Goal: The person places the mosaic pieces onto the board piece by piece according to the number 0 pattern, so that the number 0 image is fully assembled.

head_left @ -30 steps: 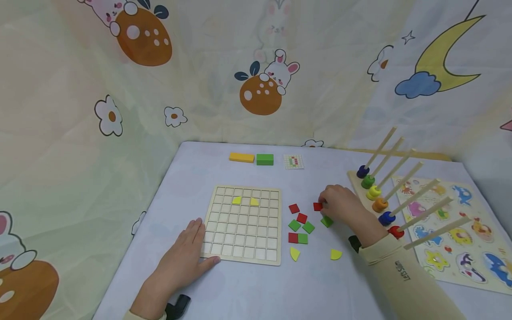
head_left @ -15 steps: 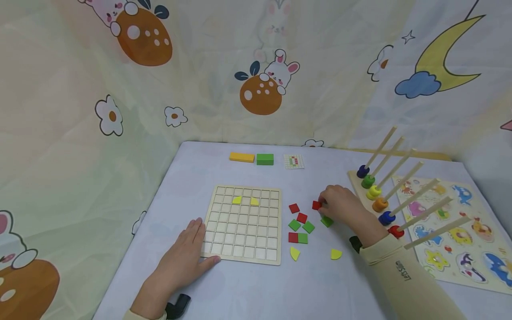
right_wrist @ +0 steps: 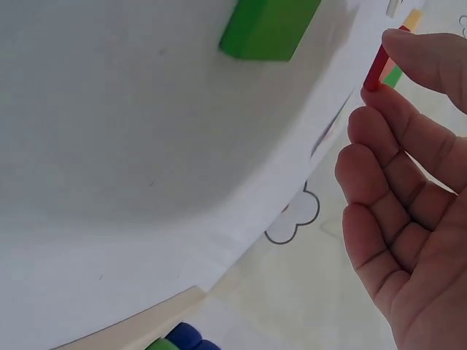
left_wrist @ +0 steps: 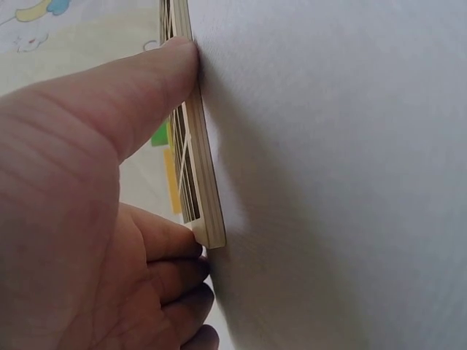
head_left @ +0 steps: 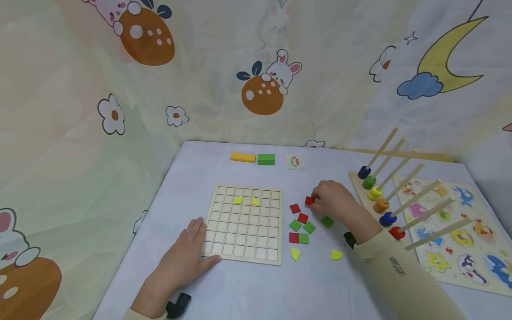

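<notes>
Left hand (head_left: 182,262): flat on the worktop (head_left: 240,293), fingers relaxed, thumb and fingertips touching the near-left corner of the wooden grid board (head_left: 244,224). Loose tiles (head_left: 301,226), red, green and yellow: just right of the board. Right hand (head_left: 334,202): grip pinching a red square tile (head_left: 309,201) above the worktop, beyond the loose tiles. Peg rack (head_left: 380,200): right of that hand.

One gridded wooden board (head_left: 244,224) lies on the table (head_left: 248,289). Red square tiles: four, at (head_left: 310,201), (head_left: 295,208), (head_left: 302,218) and (head_left: 294,238). Green square tiles: four. Yellow quarter-round pieces: four, two on the board and two off it. One orange block (head_left: 242,157), one green block (head_left: 266,159), one pattern card (head_left: 294,162). Six ringed pegs; one animal puzzle (head_left: 460,231).
</notes>
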A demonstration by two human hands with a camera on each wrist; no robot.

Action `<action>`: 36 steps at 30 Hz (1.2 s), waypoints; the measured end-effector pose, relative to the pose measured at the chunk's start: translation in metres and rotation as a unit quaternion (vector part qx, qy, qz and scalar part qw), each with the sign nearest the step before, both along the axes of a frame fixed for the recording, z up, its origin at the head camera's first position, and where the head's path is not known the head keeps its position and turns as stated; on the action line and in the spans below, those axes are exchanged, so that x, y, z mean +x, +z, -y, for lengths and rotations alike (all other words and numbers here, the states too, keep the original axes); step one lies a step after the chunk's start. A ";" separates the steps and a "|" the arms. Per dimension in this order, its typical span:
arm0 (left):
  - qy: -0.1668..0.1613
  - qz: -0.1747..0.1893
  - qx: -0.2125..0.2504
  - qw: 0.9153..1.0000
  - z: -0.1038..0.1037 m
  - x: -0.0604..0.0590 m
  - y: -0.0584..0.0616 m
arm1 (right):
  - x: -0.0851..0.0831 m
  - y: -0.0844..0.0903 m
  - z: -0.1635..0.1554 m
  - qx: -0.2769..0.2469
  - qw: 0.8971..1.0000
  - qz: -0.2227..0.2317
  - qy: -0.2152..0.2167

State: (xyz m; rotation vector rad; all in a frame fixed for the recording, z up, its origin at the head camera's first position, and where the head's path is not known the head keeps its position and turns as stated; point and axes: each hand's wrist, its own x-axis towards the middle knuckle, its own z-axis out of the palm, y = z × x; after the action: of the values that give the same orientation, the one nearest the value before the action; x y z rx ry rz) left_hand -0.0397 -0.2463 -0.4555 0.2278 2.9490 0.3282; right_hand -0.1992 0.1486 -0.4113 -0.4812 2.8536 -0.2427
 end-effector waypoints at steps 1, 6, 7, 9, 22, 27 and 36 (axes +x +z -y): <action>-0.001 -0.001 0.000 1.000 0.000 0.000 0.000 | 0.000 0.000 0.002 0.002 1.000 -0.001 0.002; -0.002 -0.001 -0.002 1.000 0.000 0.000 -0.001 | 0.002 0.000 0.012 0.004 1.000 -0.016 0.009; -0.002 -0.001 -0.002 1.000 0.000 -0.001 -0.001 | 0.003 0.000 0.015 0.003 1.000 -0.018 0.011; 0.000 0.001 -0.003 1.000 -0.001 -0.001 -0.001 | 0.003 0.000 0.020 -0.004 1.000 -0.021 0.012; 0.003 0.008 0.002 1.000 -0.001 -0.001 0.001 | 0.004 0.001 0.046 0.011 0.997 -0.061 0.055; 0.005 0.010 0.002 1.000 -0.001 0.000 0.004 | 0.004 0.005 0.054 0.015 0.995 -0.065 0.068; 0.007 0.009 -0.001 1.000 -0.002 -0.001 0.003 | 0.003 0.009 0.072 0.005 0.992 -0.086 0.094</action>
State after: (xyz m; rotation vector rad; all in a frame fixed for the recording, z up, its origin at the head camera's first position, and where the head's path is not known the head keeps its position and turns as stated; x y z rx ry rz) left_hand -0.0403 -0.2443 -0.4529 0.2036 2.9334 0.3268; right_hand -0.1957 0.0770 -0.4026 -0.7995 2.9457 -0.1590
